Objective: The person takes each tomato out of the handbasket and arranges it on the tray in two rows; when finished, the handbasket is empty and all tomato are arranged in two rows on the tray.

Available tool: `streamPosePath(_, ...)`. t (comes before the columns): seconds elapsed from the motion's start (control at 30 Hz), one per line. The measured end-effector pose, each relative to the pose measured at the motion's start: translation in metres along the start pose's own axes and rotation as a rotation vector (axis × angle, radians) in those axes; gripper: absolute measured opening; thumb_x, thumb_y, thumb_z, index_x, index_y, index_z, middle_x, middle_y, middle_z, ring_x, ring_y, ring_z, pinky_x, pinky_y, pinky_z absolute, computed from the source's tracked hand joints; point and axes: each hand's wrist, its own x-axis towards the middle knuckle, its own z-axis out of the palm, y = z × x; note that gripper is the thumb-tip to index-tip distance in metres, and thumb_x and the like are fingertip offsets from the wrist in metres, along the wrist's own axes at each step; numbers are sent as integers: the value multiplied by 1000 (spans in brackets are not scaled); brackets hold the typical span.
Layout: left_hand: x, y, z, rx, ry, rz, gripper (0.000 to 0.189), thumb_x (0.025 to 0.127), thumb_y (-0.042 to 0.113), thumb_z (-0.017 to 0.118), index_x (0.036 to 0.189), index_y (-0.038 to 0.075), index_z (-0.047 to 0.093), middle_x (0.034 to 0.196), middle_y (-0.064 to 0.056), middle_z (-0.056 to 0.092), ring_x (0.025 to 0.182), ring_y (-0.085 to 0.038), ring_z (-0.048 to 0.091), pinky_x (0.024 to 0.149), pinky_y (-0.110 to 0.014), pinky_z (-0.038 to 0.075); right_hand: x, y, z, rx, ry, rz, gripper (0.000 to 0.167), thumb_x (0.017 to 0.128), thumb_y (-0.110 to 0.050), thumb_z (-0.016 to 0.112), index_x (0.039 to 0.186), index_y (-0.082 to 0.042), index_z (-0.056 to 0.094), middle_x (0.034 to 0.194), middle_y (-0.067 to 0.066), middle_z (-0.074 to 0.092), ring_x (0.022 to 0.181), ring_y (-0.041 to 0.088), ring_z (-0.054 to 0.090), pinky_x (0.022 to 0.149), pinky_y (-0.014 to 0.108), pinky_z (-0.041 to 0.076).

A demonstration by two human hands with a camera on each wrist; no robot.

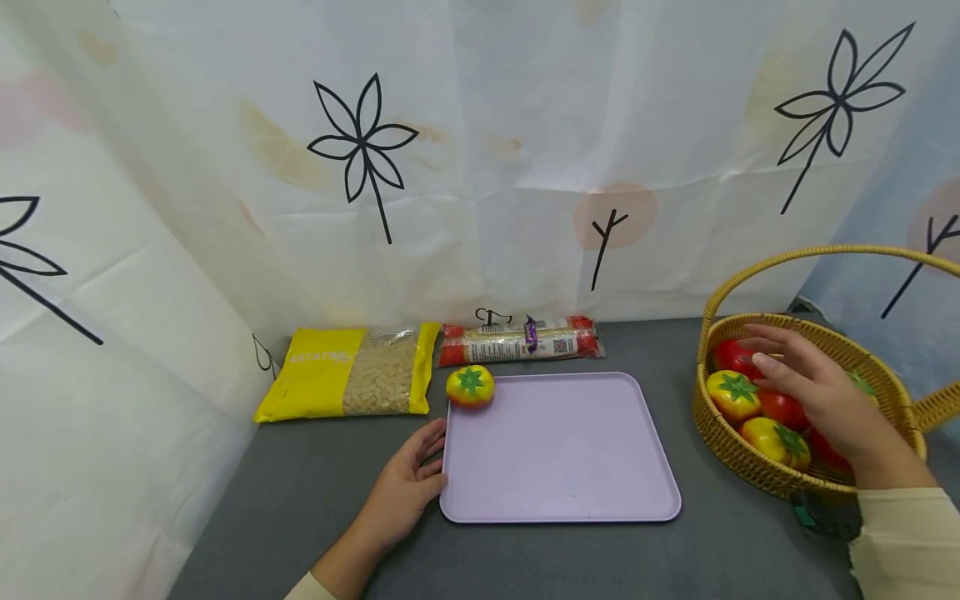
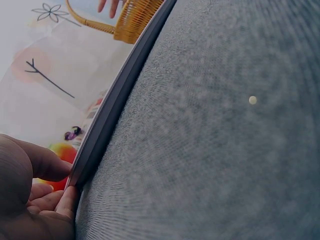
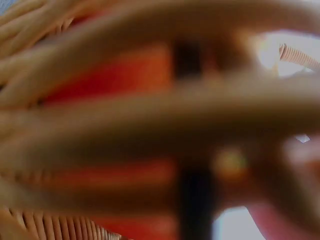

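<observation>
My left hand [image 1: 405, 479] is at the left edge of a lilac tray [image 1: 558, 450], thumb and fingertips touching its rim, also seen close up in the left wrist view. On the tray's far left corner sits a yellow-and-red tomato [image 1: 470, 387] with a green leafy top. Over the wicker basket [image 1: 727, 446] at the right is my right hand [image 1: 825, 396], fingers spread and loosely bent, with nothing visible in its grasp. Below it lie several red tomatoes [image 1: 782, 408] and yellow-red tomatoes [image 1: 768, 439]. The right wrist view is mostly blurred wicker strands [image 3: 150, 125] before red fruit.
Behind the tray lie a clear-and-red noodle packet [image 1: 495, 343] with a small purple wrapper [image 1: 531, 335] and a yellow pasta bag [image 1: 315, 375]. A tall handle [image 1: 825, 252] arches over the basket. A printed cloth [image 1: 487, 167] hangs along the table's back.
</observation>
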Motion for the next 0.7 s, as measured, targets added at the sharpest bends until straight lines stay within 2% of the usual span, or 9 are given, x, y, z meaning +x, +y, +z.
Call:
streamPosePath(0.07, 0, 1, 0, 0, 0, -1, 75, 97, -16, 60, 166, -6, 33, 170, -24, 35, 155, -40, 36, 119, -47, 41, 0, 1, 0, -34, -21, 23, 51, 113, -8, 53, 161, -22, 47, 142, -7, 56, 118, -1, 56, 88, 10, 50)
streamPosePath(0.27, -1, 2, 0, 0, -1, 1, 75, 97, -16, 61, 166, -6, 33, 170, -24, 36, 155, -40, 36, 119, -48, 41, 3, 2, 4, -161, -135, 124, 64, 110, -15, 66, 165, 1, 36, 155, 27, 47, 119, -3, 47, 85, 7, 45)
streamPosePath(0.37, -1, 2, 0, -1, -2, 5, 75, 96, -16, 61, 166, -6, 33, 170, -24, 36, 155, -41, 36, 119, -48, 41, 4, 3, 7, -193, -188, 122, 66, 108, -16, 70, 162, 4, 39, 157, 30, 45, 125, 1, 46, 88, 5, 42)
streamPosePath(0.43, -1, 2, 0, -1, -2, 5, 75, 96, -16, 61, 166, -6, 33, 170, -24, 36, 155, -41, 36, 119, -48, 41, 4, 5, 8, -209, -201, 90, 65, 105, -13, 74, 159, 5, 43, 155, 29, 47, 127, 7, 47, 90, 4, 38)
streamPosePath(0.57, -1, 3, 0, -2, -2, 3, 75, 96, -16, 60, 166, -6, 33, 170, -25, 35, 155, -41, 36, 119, -48, 41, 6, 8, 11, -313, -199, 12, 68, 95, -8, 83, 152, 7, 50, 149, 30, 51, 130, 32, 48, 96, 2, 26)
streamPosePath(0.63, -1, 3, 0, -3, -3, 2, 75, 96, -17, 60, 165, -6, 33, 170, -26, 35, 155, -42, 36, 119, -48, 41, 7, 9, 13, -376, -199, 3, 69, 91, -7, 86, 149, 7, 53, 146, 32, 53, 130, 45, 47, 110, 17, 31)
streamPosePath(0.7, -1, 3, 0, -4, -6, 3, 75, 96, -17, 60, 165, -7, 33, 170, -26, 35, 155, -42, 35, 119, -48, 41, 9, 9, 13, -424, -209, 19, 68, 89, -8, 87, 147, 7, 54, 145, 34, 53, 130, 54, 45, 119, 43, 35)
